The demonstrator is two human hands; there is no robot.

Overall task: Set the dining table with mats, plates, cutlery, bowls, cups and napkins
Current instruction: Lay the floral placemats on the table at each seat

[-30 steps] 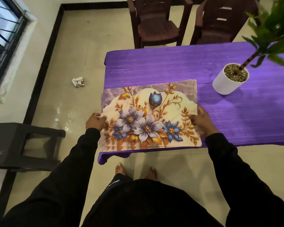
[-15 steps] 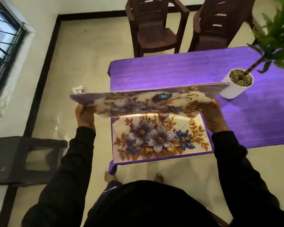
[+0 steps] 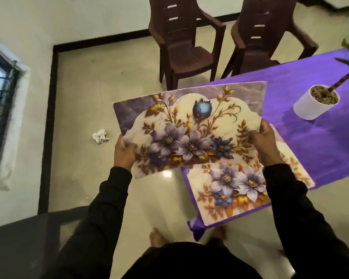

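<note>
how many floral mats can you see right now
2. One mat is held up in the air, gripped by the left hand and right hand. The other mat lies on the purple table at its near corner. More might lie stacked beneath it.

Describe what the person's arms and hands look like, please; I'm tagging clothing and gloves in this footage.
Both arms are covered by long black sleeves that end at the wrists, plain, with no markings visible. The left hand and right hand are bare: no gloves. No rings, watch or bracelet can be made out, though the picture is slightly blurred.
</note>
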